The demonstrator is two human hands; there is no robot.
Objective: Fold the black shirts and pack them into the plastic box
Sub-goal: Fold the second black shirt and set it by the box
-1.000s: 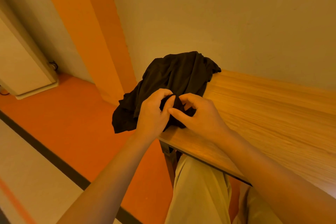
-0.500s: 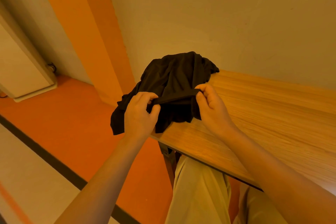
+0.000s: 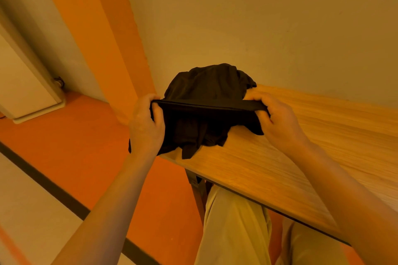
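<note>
A crumpled black shirt (image 3: 206, 90) lies heaped on the left end of the wooden table (image 3: 301, 146), part of it hanging over the edge. My left hand (image 3: 146, 127) grips one end of a hem of the shirt. My right hand (image 3: 277, 118) grips the other end. The hem is pulled taut in a straight line between them, just above the heap. No plastic box is in view.
The table butts against a pale wall at the back. An orange pillar (image 3: 103, 34) stands to the left, with an orange floor (image 3: 71, 140) below. A white cabinet (image 3: 23, 84) stands at the far left. My legs in beige trousers (image 3: 237, 232) are under the table's near edge.
My hands were together on a bunch of the cloth. They have moved apart, left hand leftward and right hand rightward, stretching a hem taut between them.
</note>
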